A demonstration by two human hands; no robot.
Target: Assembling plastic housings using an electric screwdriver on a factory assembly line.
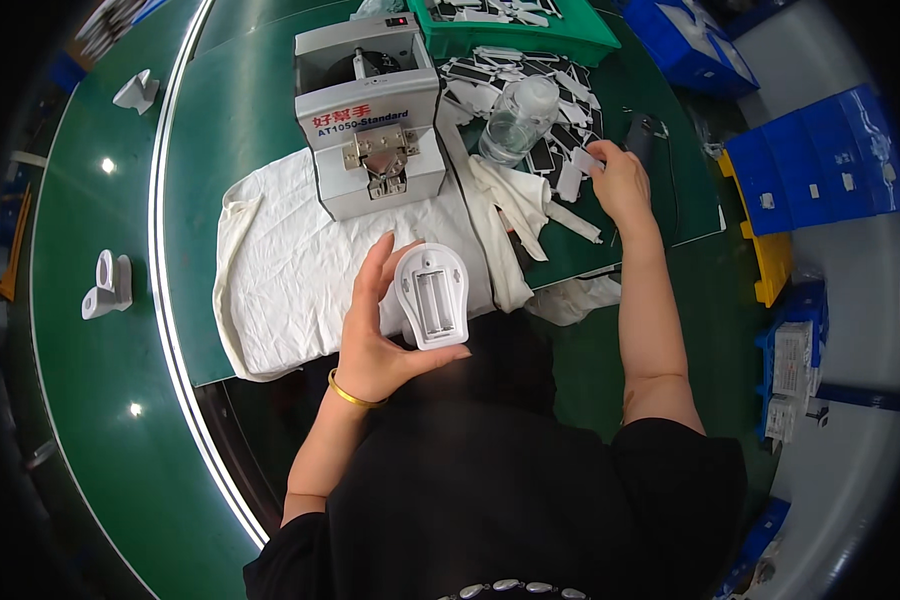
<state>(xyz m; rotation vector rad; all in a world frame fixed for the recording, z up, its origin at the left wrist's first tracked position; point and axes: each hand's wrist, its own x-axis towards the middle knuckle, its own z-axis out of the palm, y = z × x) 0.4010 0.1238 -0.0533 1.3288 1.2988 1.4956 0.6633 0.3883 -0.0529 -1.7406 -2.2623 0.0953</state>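
Observation:
My left hand (375,340) grips a white plastic housing (406,318) by its sides, thumb below and fingers above. Its wide end is rounded, and an uncovered battery compartment (433,300) with no batteries in it faces up. To the right, my right hand (622,185) reaches into a spread of flat white and black pieces (480,72). Its thumb and index finger are pinched at a small flat white piece (582,160) on the edge of that spread. The exact contact at the fingertips is small and partly hidden.
A grey machine (380,190) stands on a white cloth (280,250) ahead of me. Beside it are a clear plastic bottle (510,130), a green bin (570,40) and a dark corded tool (642,140). White housings (120,283) stand on the left belt; blue bins (820,170) line the right.

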